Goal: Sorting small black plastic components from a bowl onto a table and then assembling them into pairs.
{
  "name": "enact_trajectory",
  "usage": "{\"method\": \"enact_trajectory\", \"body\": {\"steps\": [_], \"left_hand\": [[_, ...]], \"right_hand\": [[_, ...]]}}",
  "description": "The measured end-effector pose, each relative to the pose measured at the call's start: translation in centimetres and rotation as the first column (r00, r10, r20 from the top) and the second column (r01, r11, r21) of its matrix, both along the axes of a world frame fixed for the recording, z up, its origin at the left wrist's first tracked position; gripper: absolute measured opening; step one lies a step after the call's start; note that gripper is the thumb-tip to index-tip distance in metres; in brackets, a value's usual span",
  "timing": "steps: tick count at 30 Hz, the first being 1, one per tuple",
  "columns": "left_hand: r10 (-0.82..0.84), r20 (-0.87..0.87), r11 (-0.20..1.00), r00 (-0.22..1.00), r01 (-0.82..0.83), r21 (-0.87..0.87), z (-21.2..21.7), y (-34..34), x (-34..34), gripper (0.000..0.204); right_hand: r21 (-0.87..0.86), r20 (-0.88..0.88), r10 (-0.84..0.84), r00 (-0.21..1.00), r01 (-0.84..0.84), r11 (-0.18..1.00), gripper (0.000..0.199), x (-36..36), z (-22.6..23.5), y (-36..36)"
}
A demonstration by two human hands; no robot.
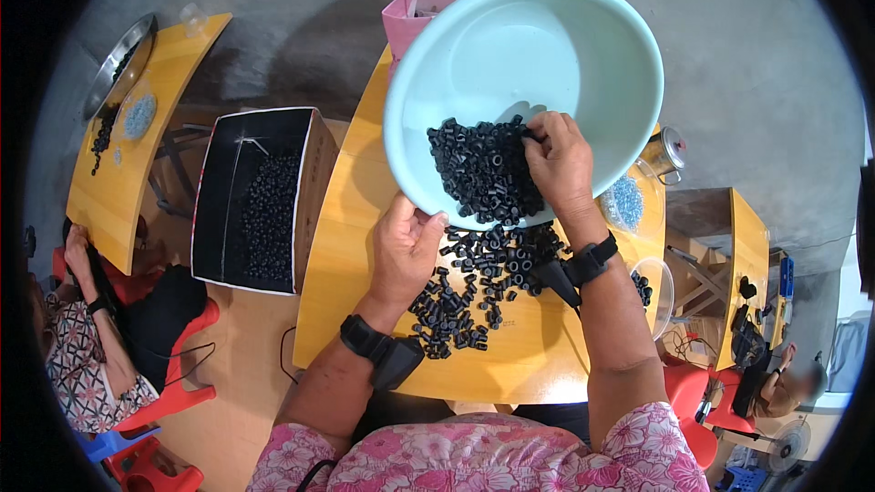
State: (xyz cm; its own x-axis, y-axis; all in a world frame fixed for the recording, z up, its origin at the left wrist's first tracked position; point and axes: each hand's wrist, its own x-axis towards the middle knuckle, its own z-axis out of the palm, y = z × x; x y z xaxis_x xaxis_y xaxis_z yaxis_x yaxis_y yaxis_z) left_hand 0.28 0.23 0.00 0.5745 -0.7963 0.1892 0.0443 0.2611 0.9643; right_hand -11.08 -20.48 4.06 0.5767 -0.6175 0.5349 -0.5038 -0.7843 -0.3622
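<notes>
The small black plastic rings [483, 171] lie heaped in the low side of the pale blue basin [538, 55], which I hold tilted over the yellow bench [346, 246], more rings [474, 282] already piled beneath its lip. My left hand [404, 251] is closed on the near rim; my right hand [558, 164] is curled, fingers raking the heap. I'd keep the tilt steady and rake gently, so none roll off the bench toward the cardboard box [260, 196] on the left.

Open cardboard box lined in black [255, 196] set left of the table, pink bag [421, 2] placed behind, metal kettle [668, 153] seen at right, red plastic chair [173, 360] positioned below the box.
</notes>
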Motion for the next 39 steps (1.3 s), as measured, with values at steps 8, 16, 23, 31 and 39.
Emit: {"method": "enact_trajectory", "body": {"steps": [8, 16, 23, 31, 39], "left_hand": [[-0.008, -0.01, 0.999, 1.0, 0.007, -0.033, -0.2, -0.1, 0.0, 0.024], [0.026, -0.023, 0.999, 0.999, -0.027, -0.04, -0.1, -0.3, -0.1, 0.022], [0.019, -0.014, 0.999, 1.0, -0.02, -0.037, 0.0, -0.2, 0.1, 0.023], [0.002, -0.037, 0.999, 0.999, -0.003, -0.042, 0.0, -0.2, -0.1, 0.026], [0.015, -0.067, 0.999, 0.998, -0.017, -0.042, -0.1, -0.1, -0.1, 0.023]], "right_hand": [[0.623, 0.394, -0.129, 0.91, -0.161, 0.766, 0.016, -0.7, 0.1, -0.1], [0.715, 0.34, -0.12, 0.933, -0.173, 0.678, 0.014, -1.0, 1.4, 0.2], [0.788, 0.606, -0.261, 0.751, -0.524, 0.323, 0.015, -1.1, 1.6, 1.1], [0.425, 0.162, 0.148, 0.976, -0.205, 0.882, 0.017, -0.2, 0.4, 2.0], [0.218, -0.111, 0.135, 0.985, -0.109, 0.97, 0.022, 0.8, -0.2, 3.1]]}}
